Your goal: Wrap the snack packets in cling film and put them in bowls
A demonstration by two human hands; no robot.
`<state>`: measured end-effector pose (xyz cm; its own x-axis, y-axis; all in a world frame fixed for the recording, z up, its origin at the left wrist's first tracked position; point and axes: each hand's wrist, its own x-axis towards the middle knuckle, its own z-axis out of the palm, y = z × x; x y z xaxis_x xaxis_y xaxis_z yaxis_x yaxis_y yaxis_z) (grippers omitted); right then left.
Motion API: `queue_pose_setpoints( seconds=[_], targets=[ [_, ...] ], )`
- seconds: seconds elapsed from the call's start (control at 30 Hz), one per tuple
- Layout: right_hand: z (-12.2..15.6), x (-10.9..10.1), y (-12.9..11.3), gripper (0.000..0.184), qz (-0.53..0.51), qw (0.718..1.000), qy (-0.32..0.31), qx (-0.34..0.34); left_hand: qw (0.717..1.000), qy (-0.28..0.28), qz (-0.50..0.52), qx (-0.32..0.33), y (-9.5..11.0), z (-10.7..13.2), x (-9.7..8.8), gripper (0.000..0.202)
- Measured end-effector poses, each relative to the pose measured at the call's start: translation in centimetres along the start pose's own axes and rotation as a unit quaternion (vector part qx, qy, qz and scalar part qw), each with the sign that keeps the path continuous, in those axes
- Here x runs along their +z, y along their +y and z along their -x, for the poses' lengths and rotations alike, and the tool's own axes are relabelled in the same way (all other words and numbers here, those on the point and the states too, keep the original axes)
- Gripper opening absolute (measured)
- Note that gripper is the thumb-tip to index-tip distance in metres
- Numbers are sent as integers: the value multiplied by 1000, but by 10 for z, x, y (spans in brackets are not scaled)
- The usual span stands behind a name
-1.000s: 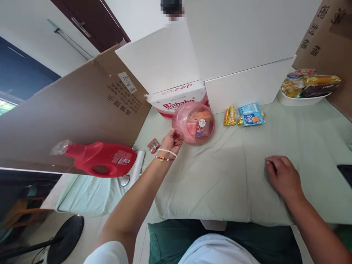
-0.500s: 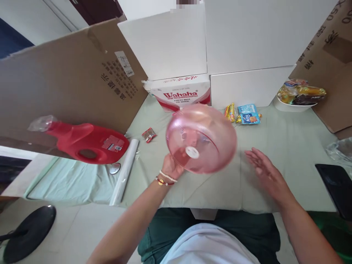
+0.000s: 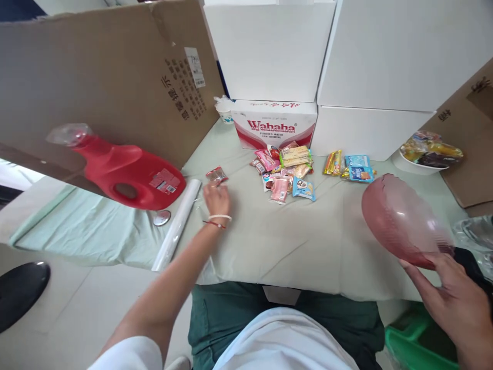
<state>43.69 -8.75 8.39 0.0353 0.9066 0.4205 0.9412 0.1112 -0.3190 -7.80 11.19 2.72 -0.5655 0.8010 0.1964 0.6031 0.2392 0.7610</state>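
Pale green cloth (image 3: 304,241), snack pile (image 3: 287,172) apparently tipped out, upper middle. Pinching pink bowl (image 3: 402,221) at right with right hand (image 3: 452,298); left hand (image 3: 217,200) at 1 stray packet (image 3: 216,174), likely remaining, can't tell if gripping.

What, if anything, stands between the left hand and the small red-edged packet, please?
Nothing visible: the left hand is at the near edge of the small red-edged packet; contact is unclear. The white roll lies to its left, the snack pile to its right.
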Motion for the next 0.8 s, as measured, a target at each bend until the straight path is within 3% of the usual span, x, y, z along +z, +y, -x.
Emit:
queue_pose_setpoints(
  seconds=[0.1,0.2,0.37,0.47,0.53,0.6,0.67,0.73,0.8],
  targets=[
    [1,17,28,43,70,996,-11,-53,998,20,-51,-16,-19,-54,1,42],
    [9,37,50,41,136,989,-19,-50,997,-28,-72,-7,-26,-75,16,42],
    [1,57,53,38,173,982,-42,-58,986,-129,-94,38,-9,-55,70,55],
    [-16,64,24,41,137,987,12,-78,980,-163,-94,71,5,-33,101,56],
    [-20,68,-3,48,87,990,57,-98,979,-161,-94,77,9,-26,109,57],
    [-17,73,-27,50,15,989,34,-140,982,-142,-98,79,7,-28,104,56],
    [-9,78,-39,46,-43,979,-46,-196,984,-117,-105,87,0,-41,90,50],
    [1,85,-35,50,-58,967,-113,-223,984,-96,-117,97,-7,-63,71,44],
    [12,92,-17,61,-42,968,-138,-206,982,-81,-133,106,-11,-93,56,39]
  ],
)
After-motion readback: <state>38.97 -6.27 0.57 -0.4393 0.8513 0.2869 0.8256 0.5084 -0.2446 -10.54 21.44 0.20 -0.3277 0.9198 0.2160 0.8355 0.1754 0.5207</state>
